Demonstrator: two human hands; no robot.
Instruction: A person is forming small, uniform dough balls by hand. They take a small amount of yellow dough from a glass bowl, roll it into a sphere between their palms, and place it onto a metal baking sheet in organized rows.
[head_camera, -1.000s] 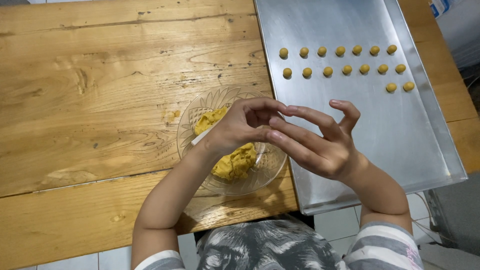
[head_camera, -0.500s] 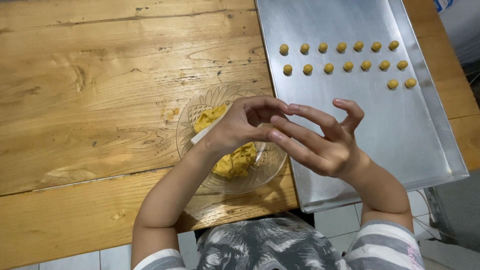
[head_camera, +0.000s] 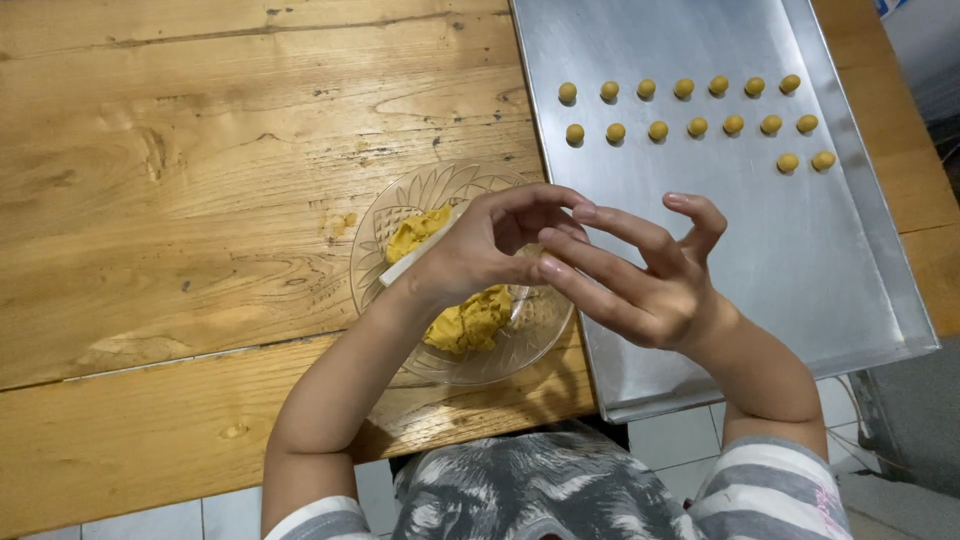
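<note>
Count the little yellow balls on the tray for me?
16 balls on the tray: seven along the top row, seven in the second row, two at the right below. The hands may hide another.

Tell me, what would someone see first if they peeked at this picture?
Probably the two hands pressed together in the middle, the left hand and the right hand, just above a glass bowl of yellow dough on the wooden table. Next, the small yellow dough balls lined up in rows at the far end of a shiny metal tray on the right.
</note>
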